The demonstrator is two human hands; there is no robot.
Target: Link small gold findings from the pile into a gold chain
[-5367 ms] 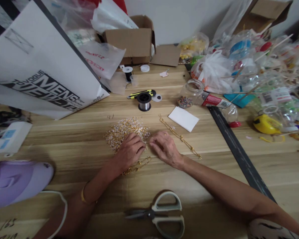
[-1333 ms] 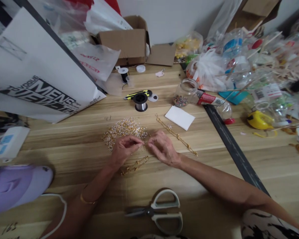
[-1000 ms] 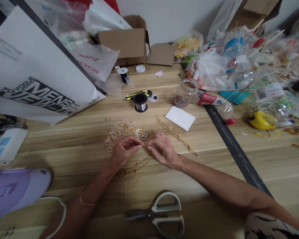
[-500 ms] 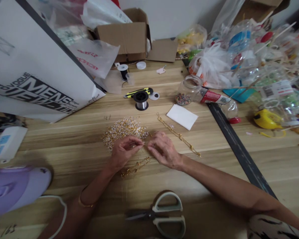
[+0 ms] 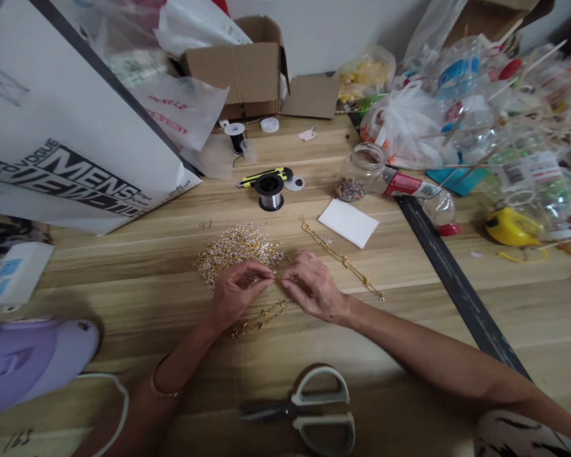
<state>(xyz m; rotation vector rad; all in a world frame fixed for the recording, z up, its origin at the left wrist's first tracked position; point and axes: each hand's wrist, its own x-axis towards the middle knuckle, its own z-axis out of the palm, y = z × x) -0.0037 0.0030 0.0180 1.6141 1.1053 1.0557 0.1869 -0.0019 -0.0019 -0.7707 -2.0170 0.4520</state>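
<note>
Centre of frame: left hand (image 5: 235, 295) and right hand (image 5: 311, 289) meeting fingertip to fingertip, both pinched on one tiny gold piece (image 5: 276, 277), too small to identify. Directly above the left hand, touching it, a heap of gold and silver findings (image 5: 235, 249). Below the fingertips, a short gold chain (image 5: 261, 317) on the wooden table (image 5: 124, 266); right of the hands, a longer gold chain (image 5: 342, 260) running diagonally. Bottom centre, grey-handled scissors (image 5: 309, 412). Above the heap, a wire spool (image 5: 269, 192).
</note>
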